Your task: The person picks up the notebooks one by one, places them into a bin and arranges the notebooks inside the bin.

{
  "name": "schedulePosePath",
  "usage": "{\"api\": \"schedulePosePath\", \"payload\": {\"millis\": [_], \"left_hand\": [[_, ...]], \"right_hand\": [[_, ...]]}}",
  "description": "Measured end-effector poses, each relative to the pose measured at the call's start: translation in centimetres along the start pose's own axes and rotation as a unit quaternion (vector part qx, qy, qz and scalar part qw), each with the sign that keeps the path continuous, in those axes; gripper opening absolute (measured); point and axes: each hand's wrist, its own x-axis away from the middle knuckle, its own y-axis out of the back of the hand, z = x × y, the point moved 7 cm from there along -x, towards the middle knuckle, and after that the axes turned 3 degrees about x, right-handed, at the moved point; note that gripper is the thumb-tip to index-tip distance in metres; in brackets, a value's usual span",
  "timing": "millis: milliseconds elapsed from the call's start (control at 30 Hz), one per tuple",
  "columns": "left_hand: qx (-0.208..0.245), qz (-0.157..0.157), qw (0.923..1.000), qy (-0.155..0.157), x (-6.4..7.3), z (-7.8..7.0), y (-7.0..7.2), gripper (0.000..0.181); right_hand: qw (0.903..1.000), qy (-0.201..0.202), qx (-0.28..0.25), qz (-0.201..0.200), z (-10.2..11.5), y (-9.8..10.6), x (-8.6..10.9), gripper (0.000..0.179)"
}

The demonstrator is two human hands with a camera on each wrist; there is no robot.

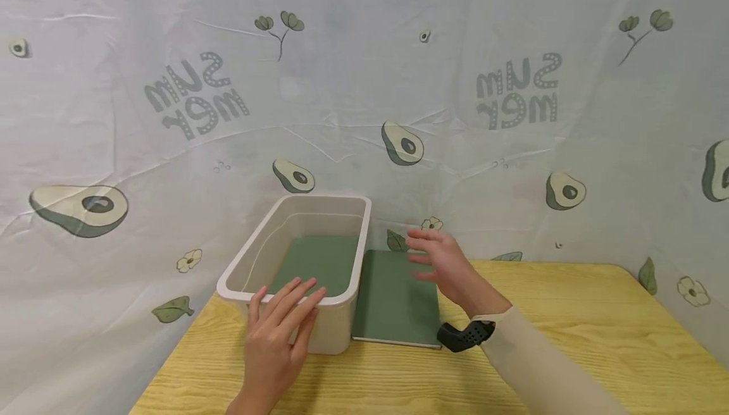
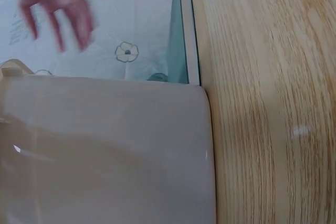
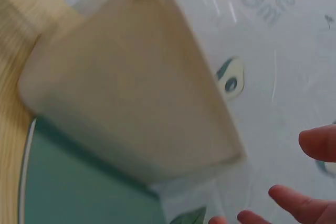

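A white plastic bin (image 1: 332, 328) stands on the table, with a flat green sheet or cover (image 1: 321, 260) lying on its bottom. My left hand (image 1: 274, 345) rests on the near rim of the bin, fingers extended over the edge. To the right of the bin lies a flat green book or board (image 1: 398, 304) with a pale edge, right up against the bin's side. My right hand (image 1: 447, 269) hovers above it, fingers spread and holding nothing. In the right wrist view several fingertips (image 3: 294, 203) show apart from the bin wall (image 3: 126, 87).
The yellow wood-grain table (image 1: 569, 326) extends to the right. Behind it hangs a pale sheet (image 1: 342, 86) printed with avocados, flowers and lettering, close to the bin's far end. A black strap (image 1: 467, 337) sits around the right wrist.
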Motion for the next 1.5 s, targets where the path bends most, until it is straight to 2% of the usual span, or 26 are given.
{"api": "schedulePosePath", "payload": {"millis": [200, 367, 467, 667, 867, 967, 1300, 1500], "left_hand": [[-0.003, -0.001, 1.0, -0.001, 0.1, 0.1, 0.2, 0.033], [-0.007, -0.008, 0.9999, -0.009, 0.1, 0.1, 0.1, 0.033], [-0.008, -0.009, 0.9999, -0.011, 0.2, 0.0, -0.1, 0.032], [-0.005, -0.006, 1.0, -0.005, 0.3, -0.1, -0.3, 0.032], [-0.002, -0.004, 1.0, -0.005, 0.3, -0.1, -0.2, 0.032], [-0.001, -0.006, 1.0, -0.007, 0.2, 0.0, -0.1, 0.032], [-0.003, -0.011, 0.9998, -0.014, -0.1, 0.1, 0.0, 0.032], [-0.004, -0.013, 0.9998, -0.014, 0.0, 0.0, -0.2, 0.032]], "right_hand": [[0.9954, -0.089, 0.025, -0.024, -5.3, 3.2, 0.8, 0.07], [0.9912, -0.126, -0.005, -0.039, -8.6, 4.7, 0.8, 0.096], [0.9892, -0.136, -0.033, -0.045, -9.7, 5.0, 0.7, 0.1], [0.9874, -0.134, -0.071, -0.046, -10.9, 5.0, 0.6, 0.092], [0.9903, -0.124, -0.051, -0.036, -11.8, 4.7, 0.5, 0.079], [0.9904, -0.118, -0.056, -0.044, -11.9, 4.5, 0.3, 0.076], [0.9858, -0.115, -0.104, -0.065, -11.8, 4.0, 0.1, 0.083], [0.9866, -0.109, -0.116, -0.036, -11.5, 3.7, -0.2, 0.082]]}}
